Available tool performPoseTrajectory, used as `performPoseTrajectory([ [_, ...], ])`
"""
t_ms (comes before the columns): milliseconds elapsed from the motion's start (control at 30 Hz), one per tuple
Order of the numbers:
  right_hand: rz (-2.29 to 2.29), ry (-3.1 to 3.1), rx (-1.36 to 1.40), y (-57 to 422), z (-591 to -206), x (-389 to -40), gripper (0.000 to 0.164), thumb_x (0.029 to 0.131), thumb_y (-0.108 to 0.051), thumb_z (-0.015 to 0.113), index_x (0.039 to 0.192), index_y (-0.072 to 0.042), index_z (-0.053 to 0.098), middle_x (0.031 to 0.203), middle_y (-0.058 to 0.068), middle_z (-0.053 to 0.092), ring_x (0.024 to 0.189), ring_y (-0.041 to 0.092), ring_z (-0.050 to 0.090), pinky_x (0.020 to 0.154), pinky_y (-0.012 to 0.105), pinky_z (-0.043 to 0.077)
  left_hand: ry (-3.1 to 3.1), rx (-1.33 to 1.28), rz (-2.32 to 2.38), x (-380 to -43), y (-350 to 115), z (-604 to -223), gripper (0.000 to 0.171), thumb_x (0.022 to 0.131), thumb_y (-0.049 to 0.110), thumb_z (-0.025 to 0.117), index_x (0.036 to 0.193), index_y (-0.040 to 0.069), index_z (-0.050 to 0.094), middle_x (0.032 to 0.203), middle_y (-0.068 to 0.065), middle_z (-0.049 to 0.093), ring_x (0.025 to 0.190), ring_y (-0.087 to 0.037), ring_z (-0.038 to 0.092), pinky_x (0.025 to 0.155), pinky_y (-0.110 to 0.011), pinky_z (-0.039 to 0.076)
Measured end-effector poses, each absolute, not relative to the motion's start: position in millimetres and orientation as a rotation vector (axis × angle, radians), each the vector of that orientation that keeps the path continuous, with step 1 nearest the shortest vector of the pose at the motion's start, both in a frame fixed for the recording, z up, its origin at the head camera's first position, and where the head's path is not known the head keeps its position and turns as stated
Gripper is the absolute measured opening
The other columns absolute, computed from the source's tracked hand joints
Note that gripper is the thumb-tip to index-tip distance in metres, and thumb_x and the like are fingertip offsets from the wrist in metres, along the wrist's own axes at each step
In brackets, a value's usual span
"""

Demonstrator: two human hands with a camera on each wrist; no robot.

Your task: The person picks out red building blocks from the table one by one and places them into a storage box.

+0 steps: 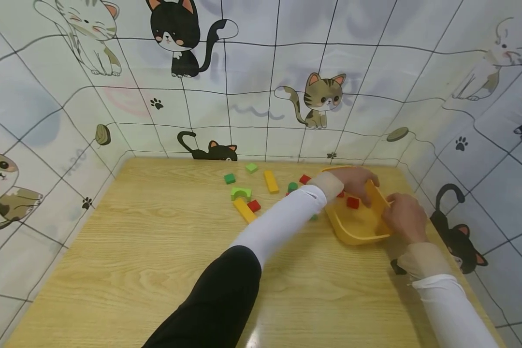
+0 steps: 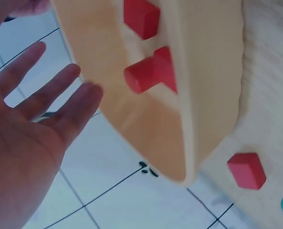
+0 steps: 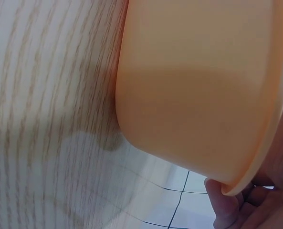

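Observation:
At the table's far right sits a yellow plastic bin (image 1: 350, 235). My right hand (image 1: 404, 217) grips its right rim; the right wrist view shows fingers curled over the lip beside the bin's smooth outer wall (image 3: 193, 95). My left hand (image 1: 356, 182) is over the bin's far part, and in the left wrist view its fingers are spread near the rim and hold nothing. Inside the bin lie a red block (image 1: 353, 203), also visible in the left wrist view with a red cylinder (image 2: 140, 76) and another red piece (image 2: 165, 69). My left hand and forearm hide part of the bin.
Left of the bin are loose blocks: yellow bars (image 1: 271, 181), a light green arch (image 1: 241, 194), a dark green block (image 1: 229, 179), a red block (image 1: 254, 206) and a green cylinder (image 1: 292, 186). A cat-print sheet (image 1: 252, 106) surrounds the wooden table (image 1: 148, 241).

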State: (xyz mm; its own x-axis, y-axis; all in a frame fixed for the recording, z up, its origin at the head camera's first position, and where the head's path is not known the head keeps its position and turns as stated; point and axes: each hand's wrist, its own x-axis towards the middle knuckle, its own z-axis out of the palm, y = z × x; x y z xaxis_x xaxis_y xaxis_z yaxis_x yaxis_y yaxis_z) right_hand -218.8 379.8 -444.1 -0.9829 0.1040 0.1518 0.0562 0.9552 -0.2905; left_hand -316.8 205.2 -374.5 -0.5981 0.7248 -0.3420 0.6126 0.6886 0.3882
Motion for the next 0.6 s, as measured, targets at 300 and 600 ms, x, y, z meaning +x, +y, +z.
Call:
performPoseTrajectory([
  [300, 0.426, -2.976, -0.161, 378.9, -444.6, -219.3, 0.038, 0.087, -0.013, 0.056, 0.116, 0.009, 0.066, 0.111, 0.032, 0.067, 0.091, 0.049, 0.063, 0.067, 0.055, 0.05, 2.516, 1.095, 0.263, -328.3, 188.0, -357.5, 0.089, 0.08, 0.062, 0.077, 0.155, 0.051, 0.031, 0.164, 0.015, 0.03, 0.145, -0.012, 0.028, 0.118, -0.037, 0.038],
  [600, 0.422, -2.985, -0.179, 378.7, -443.7, -219.0, 0.04, 0.085, -0.012, 0.055, 0.117, 0.009, 0.066, 0.111, 0.032, 0.068, 0.089, 0.047, 0.063, 0.065, 0.053, 0.05, 2.585, 1.033, 0.343, -339.5, 148.2, -343.6, 0.097, 0.076, 0.07, 0.075, 0.156, 0.055, 0.021, 0.169, 0.016, 0.016, 0.151, -0.014, 0.018, 0.119, -0.041, 0.036],
])
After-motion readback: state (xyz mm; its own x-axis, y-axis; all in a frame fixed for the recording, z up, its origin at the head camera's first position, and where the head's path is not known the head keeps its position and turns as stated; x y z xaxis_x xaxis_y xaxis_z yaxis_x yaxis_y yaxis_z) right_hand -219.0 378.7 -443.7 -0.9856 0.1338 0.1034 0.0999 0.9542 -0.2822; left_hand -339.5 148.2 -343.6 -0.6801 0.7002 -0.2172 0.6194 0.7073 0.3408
